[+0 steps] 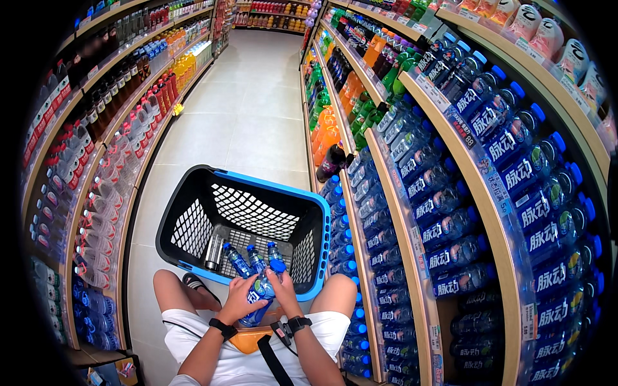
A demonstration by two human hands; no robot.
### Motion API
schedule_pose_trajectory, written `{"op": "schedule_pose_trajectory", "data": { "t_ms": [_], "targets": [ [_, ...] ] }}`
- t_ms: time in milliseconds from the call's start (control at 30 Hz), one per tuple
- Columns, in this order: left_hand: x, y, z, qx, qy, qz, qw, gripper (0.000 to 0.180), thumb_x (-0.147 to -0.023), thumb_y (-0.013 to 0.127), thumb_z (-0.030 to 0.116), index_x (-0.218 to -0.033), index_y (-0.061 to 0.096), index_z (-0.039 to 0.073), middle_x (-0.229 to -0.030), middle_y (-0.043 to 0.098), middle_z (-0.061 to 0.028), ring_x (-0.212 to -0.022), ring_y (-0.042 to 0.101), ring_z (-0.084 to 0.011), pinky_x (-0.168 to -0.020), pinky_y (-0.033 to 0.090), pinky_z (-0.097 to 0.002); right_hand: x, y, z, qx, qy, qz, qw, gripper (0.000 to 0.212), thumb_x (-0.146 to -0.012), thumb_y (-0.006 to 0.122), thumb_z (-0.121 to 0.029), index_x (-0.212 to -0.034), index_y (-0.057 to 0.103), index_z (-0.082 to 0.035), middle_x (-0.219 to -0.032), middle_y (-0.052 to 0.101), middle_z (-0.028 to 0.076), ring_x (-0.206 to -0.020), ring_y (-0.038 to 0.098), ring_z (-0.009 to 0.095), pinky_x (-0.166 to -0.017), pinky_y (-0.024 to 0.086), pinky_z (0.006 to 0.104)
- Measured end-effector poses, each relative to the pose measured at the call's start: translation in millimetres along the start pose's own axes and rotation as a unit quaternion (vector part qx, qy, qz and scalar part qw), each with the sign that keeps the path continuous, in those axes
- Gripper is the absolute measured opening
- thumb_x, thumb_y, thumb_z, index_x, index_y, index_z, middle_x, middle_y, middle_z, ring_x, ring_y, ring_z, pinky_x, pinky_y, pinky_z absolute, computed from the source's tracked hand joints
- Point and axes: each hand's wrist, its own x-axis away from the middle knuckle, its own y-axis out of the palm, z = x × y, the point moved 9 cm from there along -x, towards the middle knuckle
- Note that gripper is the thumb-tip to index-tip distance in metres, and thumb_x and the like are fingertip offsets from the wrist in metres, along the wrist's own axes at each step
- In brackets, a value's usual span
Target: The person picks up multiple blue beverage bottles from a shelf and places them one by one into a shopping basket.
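Observation:
Low in the middle, a blue drink bottle (pixel 261 289) with a blue cap is tilted between both hands in front of my lap. My left hand (pixel 241 297) wraps round its body from the left. My right hand (pixel 280 285) holds it from the right, just below the cap. Just beyond them stands a black shopping basket (pixel 257 207) with a blue rim, its mesh walls open at the top. Inside it are similar blue bottles (pixel 238 261) and a silver cylindrical flask (pixel 214 251). The held bottle partly hides the near rim.
Close on the right, tiered shelves (pixel 444 219) hold rows of blue bottles (pixel 515 154); orange and green bottles (pixel 370 116) stand farther along. Left shelves (pixel 138 154) carry clear and red-labelled bottles (pixel 103 212). A grey tiled aisle (pixel 241 83) runs away between them. My knees flank the basket.

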Motion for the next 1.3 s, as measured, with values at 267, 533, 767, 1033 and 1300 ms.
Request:
{"op": "schedule_pose_trajectory", "data": {
  "t_ms": [267,533,767,1033,1300],
  "targets": [
    [-0.4,-1.1,2.6,-0.004,0.006,0.005,1.0,0.081,-0.069,0.077,0.048,-0.135,0.051,0.009,-0.118,0.06,-0.0171,-0.117,0.047,-0.0344,-0.109,0.023,-0.0436,0.9,0.9,-3.3,-0.002,-0.004,-0.004,1.0,0.041,-0.092,0.066,-0.03,-0.119,0.057,0.0,-0.104,0.062,0.004,-0.091,0.057,0.01,-0.081,0.047,0.0249],
    [-1.0,-0.9,4.6,-0.006,0.013,0.002,1.0,0.083,-0.07,0.077,0.049,-0.137,0.05,0.009,-0.118,0.061,-0.017,-0.116,0.049,-0.0332,-0.109,0.022,-0.0434,1.0,0.2,-2.1,0.0,-0.002,-0.006,1.0,0.042,-0.092,0.066,-0.031,-0.119,0.057,0.0,-0.105,0.062,0.005,-0.093,0.057,0.011,-0.083,0.047,0.0258],
    [-1.6,-2.3,7.1,-0.001,0.018,0.002,1.0,0.084,-0.069,0.078,0.048,-0.137,0.05,0.008,-0.119,0.061,-0.0167,-0.115,0.049,-0.0328,-0.109,0.023,-0.0434,1.1,0.6,-4.2,0.001,-0.012,-0.004,1.0,0.04,-0.093,0.066,-0.029,-0.119,0.058,0.0,-0.105,0.062,0.004,-0.092,0.056,0.01,-0.083,0.047,0.0254],
    [-0.5,0.2,2.5,-0.007,0.014,0.003,1.0,0.083,-0.069,0.077,0.048,-0.137,0.05,0.008,-0.119,0.06,-0.0165,-0.116,0.048,-0.033,-0.108,0.023,-0.0435,2.0,0.3,-3.7,0.003,-0.008,-0.004,1.0,0.039,-0.093,0.066,-0.028,-0.119,0.058,0.0,-0.105,0.063,0.004,-0.093,0.057,0.01,-0.083,0.046,0.0255],
    [0.3,-2.3,3.8,-0.004,0.011,0.002,1.0,0.082,-0.07,0.077,0.049,-0.135,0.051,0.008,-0.119,0.06,-0.0167,-0.117,0.047,-0.0339,-0.109,0.023,-0.0438,3.5,2.2,-6.6,0.012,-0.004,-0.001,1.0,0.039,-0.093,0.066,-0.029,-0.118,0.058,0.0,-0.104,0.063,0.004,-0.093,0.057,0.01,-0.083,0.047,0.0257]
  ]
}}
